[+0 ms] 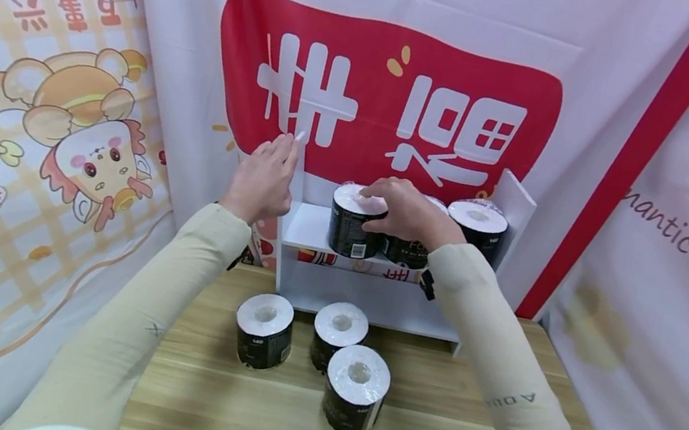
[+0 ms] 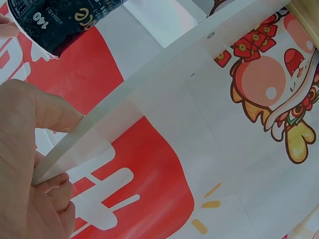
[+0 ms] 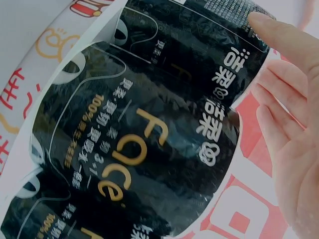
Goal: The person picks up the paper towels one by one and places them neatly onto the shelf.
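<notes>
My left hand (image 1: 265, 178) pinches the upright left side panel (image 2: 149, 69) of a small white shelf (image 1: 366, 299), thumb on one face and fingers on the other. My right hand (image 1: 411, 213) holds the leftmost toilet roll (image 1: 351, 234) on the upper board, its thumb against the black wrapper and its fingers at the top rim. Beside that roll stand a middle toilet roll (image 3: 129, 134), partly covered by the right hand and wrist in the head view, and a right toilet roll (image 1: 479, 219). All three are upright, with white tops and black wrappers.
On the wooden table (image 1: 211, 409) in front of the shelf stand a left roll (image 1: 263, 332), a middle roll (image 1: 341, 325) and a nearer roll (image 1: 356, 389). Behind the shelf hangs a white cloth with a red printed panel (image 1: 374, 94). Printed cloths hang at both sides.
</notes>
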### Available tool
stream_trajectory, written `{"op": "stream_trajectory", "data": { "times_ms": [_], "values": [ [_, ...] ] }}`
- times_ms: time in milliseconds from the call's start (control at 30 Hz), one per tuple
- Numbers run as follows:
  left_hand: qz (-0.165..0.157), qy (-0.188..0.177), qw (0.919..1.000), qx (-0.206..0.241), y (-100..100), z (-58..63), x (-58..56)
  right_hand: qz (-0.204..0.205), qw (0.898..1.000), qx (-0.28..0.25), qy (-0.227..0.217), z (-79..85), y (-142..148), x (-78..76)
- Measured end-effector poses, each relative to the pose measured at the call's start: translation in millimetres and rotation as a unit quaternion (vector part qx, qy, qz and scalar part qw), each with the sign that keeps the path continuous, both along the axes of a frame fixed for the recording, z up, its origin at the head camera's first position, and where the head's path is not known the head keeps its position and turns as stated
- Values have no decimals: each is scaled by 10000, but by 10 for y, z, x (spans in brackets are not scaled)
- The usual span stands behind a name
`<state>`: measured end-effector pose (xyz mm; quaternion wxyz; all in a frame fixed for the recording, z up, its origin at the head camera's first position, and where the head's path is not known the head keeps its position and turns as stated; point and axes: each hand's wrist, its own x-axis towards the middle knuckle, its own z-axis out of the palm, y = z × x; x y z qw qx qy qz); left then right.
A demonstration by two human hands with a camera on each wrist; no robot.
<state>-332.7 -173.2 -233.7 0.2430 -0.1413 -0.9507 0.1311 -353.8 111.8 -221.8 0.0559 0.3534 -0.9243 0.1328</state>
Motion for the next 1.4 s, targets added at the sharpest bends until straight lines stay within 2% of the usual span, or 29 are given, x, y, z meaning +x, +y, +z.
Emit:
{"op": "stream_trajectory", "data": {
  "times_ms": [300,533,700,967,1233,1400],
  "values": [
    [-6,-100,9999,-77,11,23,5,66,9998,151,57,111,131,88],
    [-44,-241,9997,50,-14,39,2,105,9992,367,101,206,262,203],
    [-44,-261,9996,33,-32,39,-10,18,9987,498,69,226,363,267],
    [20,-228,9997,-119,-14,57,-19,44,9981,619,-40,173,494,387],
    [-10,-126,9998,-157,-14,73,-26,255,9949,975,8,57,546,514],
    [24,-177,9997,-147,-9,88,-23,462,9937,1023,56,26,575,606]
  ]
}}
